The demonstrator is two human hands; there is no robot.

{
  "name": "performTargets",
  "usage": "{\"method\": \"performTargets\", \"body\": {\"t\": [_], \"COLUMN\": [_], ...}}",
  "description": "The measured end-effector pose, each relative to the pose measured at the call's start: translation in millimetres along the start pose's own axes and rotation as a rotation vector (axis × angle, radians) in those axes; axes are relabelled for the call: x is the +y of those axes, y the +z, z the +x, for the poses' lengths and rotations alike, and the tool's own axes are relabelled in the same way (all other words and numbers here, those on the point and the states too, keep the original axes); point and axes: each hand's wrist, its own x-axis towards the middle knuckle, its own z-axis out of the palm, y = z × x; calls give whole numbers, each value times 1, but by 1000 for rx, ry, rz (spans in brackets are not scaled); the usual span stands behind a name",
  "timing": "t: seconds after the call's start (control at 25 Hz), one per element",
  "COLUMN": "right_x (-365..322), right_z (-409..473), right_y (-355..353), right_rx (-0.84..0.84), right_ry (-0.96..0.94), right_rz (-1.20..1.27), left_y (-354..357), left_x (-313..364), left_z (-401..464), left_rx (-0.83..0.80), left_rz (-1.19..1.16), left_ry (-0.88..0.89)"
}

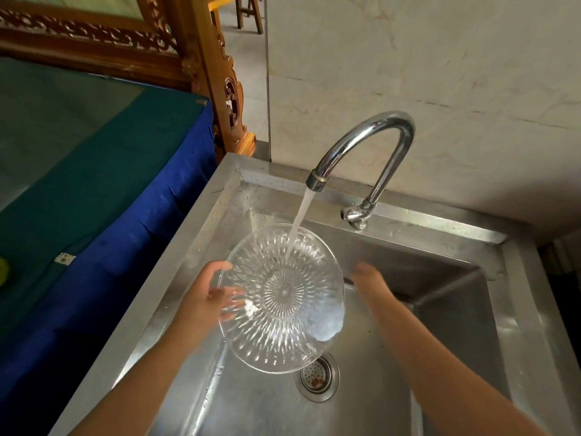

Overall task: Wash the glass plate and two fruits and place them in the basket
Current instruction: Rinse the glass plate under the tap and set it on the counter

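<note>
We've got the glass plate [283, 297] under the tap, left grip [204, 297] clamped at its 9 o'clock; right grip [369, 278] loose, off its 3 o'clock edge.

Plate [283, 297] under tap [361, 146], in sink [440, 309]

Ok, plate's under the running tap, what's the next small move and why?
Probably bring the right hand onto the plate and rub it. The left hand alone holds its left rim, the water strikes only the far part, and the right hand hangs free beside the right rim.
</note>
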Motion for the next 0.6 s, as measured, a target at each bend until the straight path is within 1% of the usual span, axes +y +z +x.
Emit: {"method": "performTargets", "body": {"t": [0.08, 0.12, 0.16, 0.24, 0.32, 0.36, 0.44, 0.52, 0.6], "right_x": [28, 35, 36, 30, 19, 10, -9, -33, -55], "right_z": [-9, -13, -16, -14, -18, -22, -32, -47, -63], "right_y": [17, 23, 27, 24, 9, -1, -26, -46, -59], "right_rx": [-175, -225, -244, -221, -182, -157, -97, -44, 30], "right_ry": [62, 92, 97, 51, -60, -119, -239, -364, -505], "right_rz": [73, 146, 247, 395, 439, 437, 368, 208, 2], "left_y": [-10, -15, -19, -26, -27, -24, -9, 11, 29], "left_x": [12, 18, 25, 33, 35, 33, 21, 6, -7], "left_z": [3, 4, 5, 7, 8, 9, 12, 15, 16], "left_rx": [-16, -34, -48, -26, 24, 38, 68, 99, 84], "left_rz": [165, 230, 276, 298, 223, 144, -61, -206, -294], "left_ry": [89, 129, 163, 209, 225, 206, 94, -66, -207]}}
